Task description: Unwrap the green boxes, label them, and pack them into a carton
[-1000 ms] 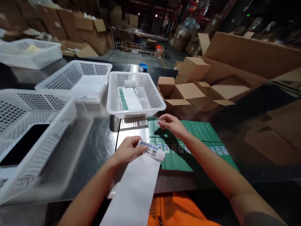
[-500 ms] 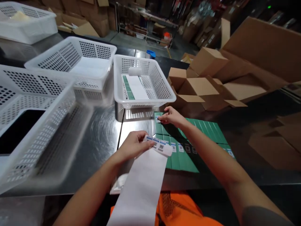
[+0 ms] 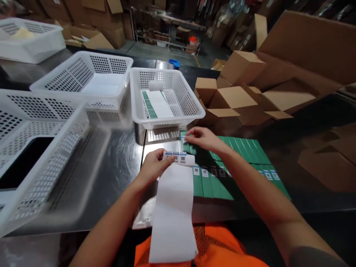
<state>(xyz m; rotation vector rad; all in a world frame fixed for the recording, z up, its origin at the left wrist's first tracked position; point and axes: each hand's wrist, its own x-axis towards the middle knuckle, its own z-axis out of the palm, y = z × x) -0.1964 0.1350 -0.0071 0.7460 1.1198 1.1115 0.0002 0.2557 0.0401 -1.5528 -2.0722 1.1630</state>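
Note:
My left hand pinches the folded top of a long white strip of label stickers, thumb over the printed labels. The strip's blank backing hangs down toward my orange clothing. My right hand has thumb and fingers together at a small white label on the far-left box of a block of green boxes. These slim boxes stand side by side in two rows on the table. Several in the near row bear labels with square codes. My right forearm hides part of both rows.
A white basket with green-edged items and white paper stands just beyond the boxes. More white baskets are at left, the nearest holding a dark-screened device. Opened cardboard boxes sit at right. A blue-topped roll is behind.
My left hand and the label strip have moved slightly up and left, showing more of the near row. My right hand stays at the far-left green box, shifted only slightly in view.

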